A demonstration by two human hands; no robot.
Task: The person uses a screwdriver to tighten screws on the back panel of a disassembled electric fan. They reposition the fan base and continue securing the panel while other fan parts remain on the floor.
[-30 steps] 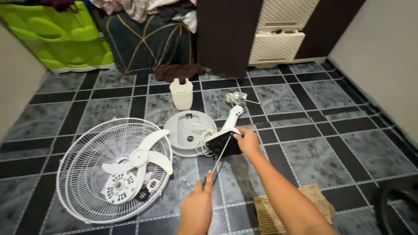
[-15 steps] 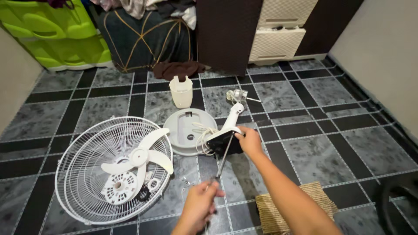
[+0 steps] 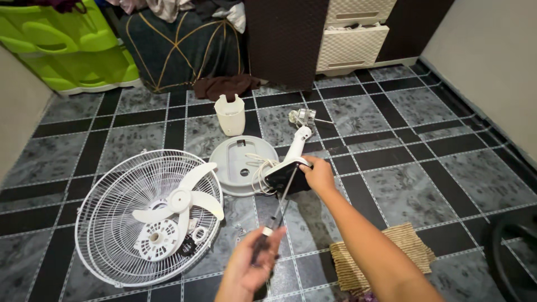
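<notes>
Left hand curled round the dark handle of a long thin-shafted screwdriver, tip at 12 o'clock into the black-faced white plastic fan stand. Right hand fingers pinch the stand's edge. Stand probably light, rigid, slippery; best gripped by its neck.

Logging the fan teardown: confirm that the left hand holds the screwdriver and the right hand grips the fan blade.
Not quite. The left hand does hold the screwdriver, but the right hand grips the black control box, not the fan blade, which lies in the grille. The head view shows it.
</notes>
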